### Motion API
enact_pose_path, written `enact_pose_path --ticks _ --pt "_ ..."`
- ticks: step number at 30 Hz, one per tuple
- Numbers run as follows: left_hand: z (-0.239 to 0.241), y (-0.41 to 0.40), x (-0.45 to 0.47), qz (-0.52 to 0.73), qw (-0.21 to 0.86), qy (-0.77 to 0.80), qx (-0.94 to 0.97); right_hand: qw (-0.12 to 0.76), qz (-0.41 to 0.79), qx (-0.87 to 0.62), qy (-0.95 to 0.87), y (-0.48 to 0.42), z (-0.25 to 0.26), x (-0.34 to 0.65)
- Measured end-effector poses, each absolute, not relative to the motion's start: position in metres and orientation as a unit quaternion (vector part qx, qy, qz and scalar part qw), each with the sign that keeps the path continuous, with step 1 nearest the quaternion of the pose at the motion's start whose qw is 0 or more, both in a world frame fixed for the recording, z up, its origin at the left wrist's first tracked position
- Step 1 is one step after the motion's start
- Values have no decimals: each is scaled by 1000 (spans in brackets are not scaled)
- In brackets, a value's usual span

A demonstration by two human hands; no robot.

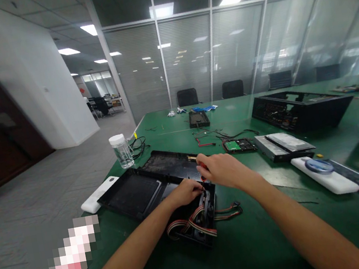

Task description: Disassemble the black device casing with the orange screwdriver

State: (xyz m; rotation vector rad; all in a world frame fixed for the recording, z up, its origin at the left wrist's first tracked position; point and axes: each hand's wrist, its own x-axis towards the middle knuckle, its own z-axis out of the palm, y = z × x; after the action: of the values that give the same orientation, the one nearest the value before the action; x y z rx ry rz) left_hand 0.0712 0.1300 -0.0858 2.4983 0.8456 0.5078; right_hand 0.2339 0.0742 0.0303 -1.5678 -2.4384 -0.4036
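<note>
Head view. Right hand [222, 168] is closed around a red-handled tool [202, 166], fingers curled tight on the handle. Its long axis seems to run 11 to 5 o'clock; the tip is too blurred to place.

Left hand [186, 192] sits at 8 o'clock of the right, fingers bent down into the open black case [130, 194] — cannot tell if they pinch anything.

Striped ribbon cables [195, 224] lie at 6 o'clock of both hands, nearer the left hand. Bottle [121, 150] stands well apart at 10 o'clock.
</note>
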Motion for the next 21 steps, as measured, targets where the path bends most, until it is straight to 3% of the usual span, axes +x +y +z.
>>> enact_pose_path --ticks 10,21 --pt "-84 128 72 172 221 317 906 46 -122 -590 -797 60 41 232" --pt "-87 131 70 168 222 321 905 72 -142 -593 -789 56 32 237"
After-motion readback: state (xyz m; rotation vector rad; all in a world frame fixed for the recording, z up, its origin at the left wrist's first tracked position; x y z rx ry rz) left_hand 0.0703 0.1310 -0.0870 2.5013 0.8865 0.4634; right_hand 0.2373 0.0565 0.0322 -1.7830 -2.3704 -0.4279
